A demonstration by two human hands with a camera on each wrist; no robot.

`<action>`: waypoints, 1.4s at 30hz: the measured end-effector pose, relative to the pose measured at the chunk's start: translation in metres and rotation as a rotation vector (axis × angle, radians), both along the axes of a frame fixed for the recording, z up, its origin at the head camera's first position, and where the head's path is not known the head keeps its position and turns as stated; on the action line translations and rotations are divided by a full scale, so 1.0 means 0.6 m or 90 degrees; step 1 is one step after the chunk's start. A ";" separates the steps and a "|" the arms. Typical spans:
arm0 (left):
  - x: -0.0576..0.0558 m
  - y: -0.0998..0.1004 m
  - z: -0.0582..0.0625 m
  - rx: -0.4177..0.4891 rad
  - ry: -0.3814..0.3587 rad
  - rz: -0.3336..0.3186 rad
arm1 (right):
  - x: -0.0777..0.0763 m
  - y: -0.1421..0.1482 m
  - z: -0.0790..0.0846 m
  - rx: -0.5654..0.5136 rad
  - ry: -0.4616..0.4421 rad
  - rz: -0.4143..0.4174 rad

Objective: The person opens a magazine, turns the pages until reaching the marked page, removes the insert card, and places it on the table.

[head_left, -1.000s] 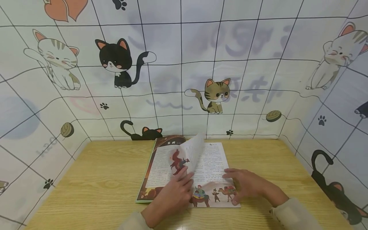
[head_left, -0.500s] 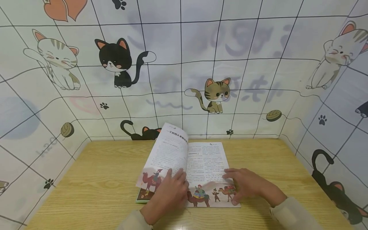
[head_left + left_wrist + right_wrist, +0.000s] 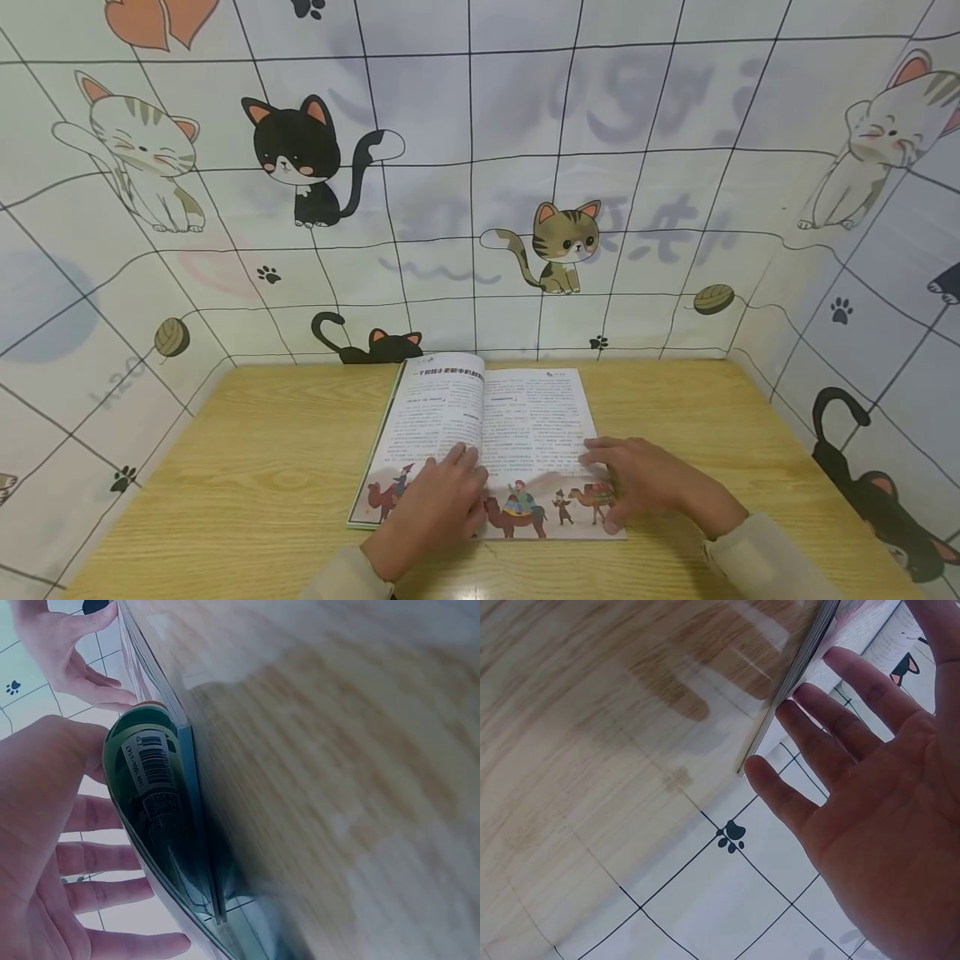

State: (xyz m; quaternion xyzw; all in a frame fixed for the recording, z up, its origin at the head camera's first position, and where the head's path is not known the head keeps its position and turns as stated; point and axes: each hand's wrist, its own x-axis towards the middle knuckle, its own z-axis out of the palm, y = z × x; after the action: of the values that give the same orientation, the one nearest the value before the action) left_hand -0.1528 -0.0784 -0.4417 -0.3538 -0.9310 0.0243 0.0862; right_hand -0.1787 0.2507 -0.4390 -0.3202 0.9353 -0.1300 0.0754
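Right now the book [image 3: 517, 429] lies opened on the tabletop [image 3: 262, 450], its spine [image 3: 483, 408] running away from me, my left grip [image 3: 442, 504], loosely spread, nearer that spine across its lower left page [image 3: 431, 425], my right grip [image 3: 641, 479], fingers extended, at its right edge.
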 end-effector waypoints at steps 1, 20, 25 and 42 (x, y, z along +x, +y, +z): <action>0.000 -0.001 -0.001 -0.001 0.001 -0.001 | 0.000 0.000 0.000 0.000 -0.002 -0.001; 0.002 -0.001 -0.006 0.000 0.000 -0.007 | -0.001 0.000 0.002 -0.019 -0.039 -0.014; 0.002 0.001 -0.008 -0.004 0.004 -0.005 | 0.000 0.001 0.001 -0.028 -0.039 -0.019; 0.012 0.007 -0.019 0.025 0.051 -0.018 | 0.000 -0.002 -0.004 -0.046 -0.002 -0.017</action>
State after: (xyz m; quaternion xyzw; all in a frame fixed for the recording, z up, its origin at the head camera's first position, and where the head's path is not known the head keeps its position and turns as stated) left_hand -0.1459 -0.0741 -0.4532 -0.3642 -0.9219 0.0187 0.1308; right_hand -0.1784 0.2496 -0.4413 -0.3097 0.9342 -0.1653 0.0632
